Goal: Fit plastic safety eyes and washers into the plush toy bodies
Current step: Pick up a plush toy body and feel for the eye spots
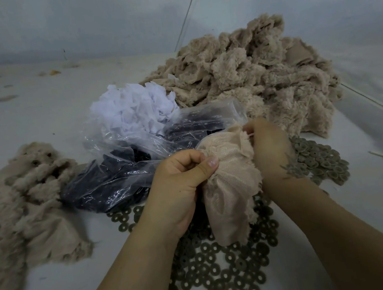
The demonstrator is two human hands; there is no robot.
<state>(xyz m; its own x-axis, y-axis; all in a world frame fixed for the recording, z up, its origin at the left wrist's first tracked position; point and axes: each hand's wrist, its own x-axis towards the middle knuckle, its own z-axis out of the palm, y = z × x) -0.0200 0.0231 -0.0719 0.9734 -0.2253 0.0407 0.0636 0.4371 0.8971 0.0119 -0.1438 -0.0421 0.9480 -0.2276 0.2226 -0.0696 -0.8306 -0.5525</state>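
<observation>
— What lies nearest, at the bottom of the frame?
— Flat grey ring-shaped washers (218, 276) scattered on the bench (34, 117).
— And the hands?
— Left hand (181, 183) and right hand (269, 148) both grip the inside-out beige plush body (230, 183), centre frame.

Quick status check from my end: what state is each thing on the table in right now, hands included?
Left hand: gripping the plush body.
Right hand: pinching the plush body's top edge.
Plush body: inside out, held above the table.
Plastic bag: open, lying flat, dark parts inside.
Washers: loose, spread on the table.
Large plush pile: heaped, far right.
Small plush pile: heaped, left.
White scraps: heaped behind the bag.
</observation>
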